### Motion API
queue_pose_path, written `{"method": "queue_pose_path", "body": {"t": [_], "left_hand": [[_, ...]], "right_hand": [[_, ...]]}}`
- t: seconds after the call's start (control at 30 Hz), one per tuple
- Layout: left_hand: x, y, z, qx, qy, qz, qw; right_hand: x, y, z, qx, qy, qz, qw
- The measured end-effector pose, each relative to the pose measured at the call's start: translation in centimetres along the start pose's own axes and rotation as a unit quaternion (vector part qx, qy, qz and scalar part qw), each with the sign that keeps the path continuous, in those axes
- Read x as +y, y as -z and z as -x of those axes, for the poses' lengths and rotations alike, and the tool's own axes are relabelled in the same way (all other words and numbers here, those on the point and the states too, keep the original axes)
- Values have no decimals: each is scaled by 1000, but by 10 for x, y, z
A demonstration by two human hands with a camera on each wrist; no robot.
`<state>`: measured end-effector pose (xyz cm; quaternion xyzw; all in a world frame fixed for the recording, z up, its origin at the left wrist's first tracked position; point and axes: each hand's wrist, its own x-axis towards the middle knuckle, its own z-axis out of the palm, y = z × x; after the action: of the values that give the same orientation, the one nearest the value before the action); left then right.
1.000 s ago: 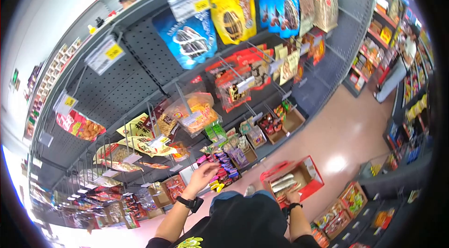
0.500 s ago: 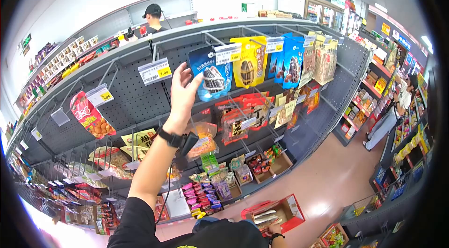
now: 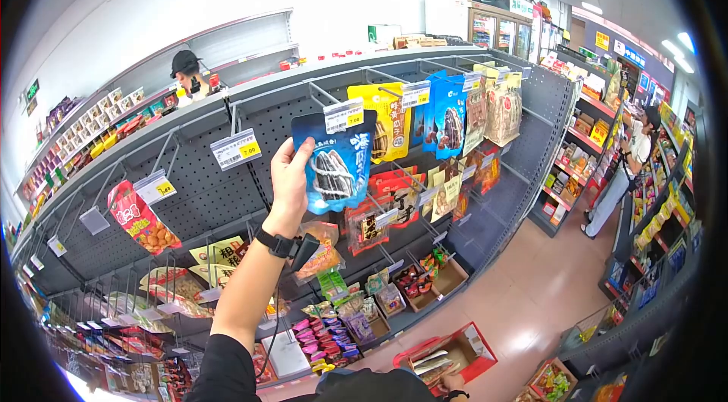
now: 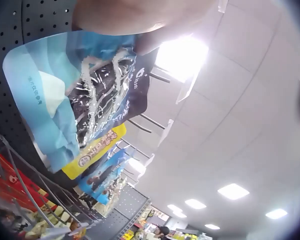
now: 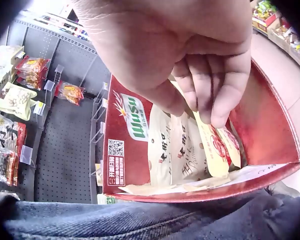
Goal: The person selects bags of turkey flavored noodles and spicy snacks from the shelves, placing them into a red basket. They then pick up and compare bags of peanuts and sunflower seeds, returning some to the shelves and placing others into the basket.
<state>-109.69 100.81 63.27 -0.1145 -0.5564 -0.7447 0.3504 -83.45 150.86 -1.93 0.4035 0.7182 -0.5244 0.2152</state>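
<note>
My left hand (image 3: 290,186) pinches the left edge of a blue and black snack bag (image 3: 334,167), thumb across its front. The bag, printed with striped seeds, is upright on the rack behind a price tag (image 3: 345,115). In the left wrist view, the bag (image 4: 65,100) hangs just below the fingers of the left hand (image 4: 145,17). Low down, my right hand (image 3: 453,382) is at a red carton (image 3: 483,364). The right wrist view shows its curled fingers and thumb gripping the upper part of a yellow snack packet (image 5: 213,150), beside pale bags (image 5: 182,150) in the carton.
A yellow bag (image 3: 387,117) and another blue bag (image 3: 449,117) hang to the right. Metal hooks with price tags (image 3: 236,150) stick out at left. Boxed sweets (image 3: 326,337) line the bottom shelf. One person (image 3: 629,167) stands in the right aisle, another (image 3: 186,72) behind the rack.
My left hand has risen from near the low sweets to the blue and black bag and taken hold of its edge. The head view has tilted upward. My right hand stays at the carton.
</note>
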Motion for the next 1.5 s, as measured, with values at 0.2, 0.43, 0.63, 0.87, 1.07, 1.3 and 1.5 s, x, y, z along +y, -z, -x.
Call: {"method": "queue_pose_path", "body": {"t": [0.2,0.43,0.63,0.87,1.07,1.3,1.5], "left_hand": [[18,-11,15,-39,65,51,996],[16,1,78,-17,132,84,988],[41,18,187,-57,228,79,969],[15,72,282,-22,306,3,952],[11,100,323,7,326,-61,943],[25,101,335,49,323,-130,936],[27,107,343,66,331,-120,934]], "right_hand": [[-78,8,75,61,35,69,995],[-208,-3,55,133,362,-15,922],[-439,3,210,-44,526,-154,836],[-589,-29,277,-227,566,-187,771],[-692,-79,263,-204,593,-188,756],[-732,-112,262,-233,572,-233,751],[-729,-116,262,-274,578,-253,725]]}}
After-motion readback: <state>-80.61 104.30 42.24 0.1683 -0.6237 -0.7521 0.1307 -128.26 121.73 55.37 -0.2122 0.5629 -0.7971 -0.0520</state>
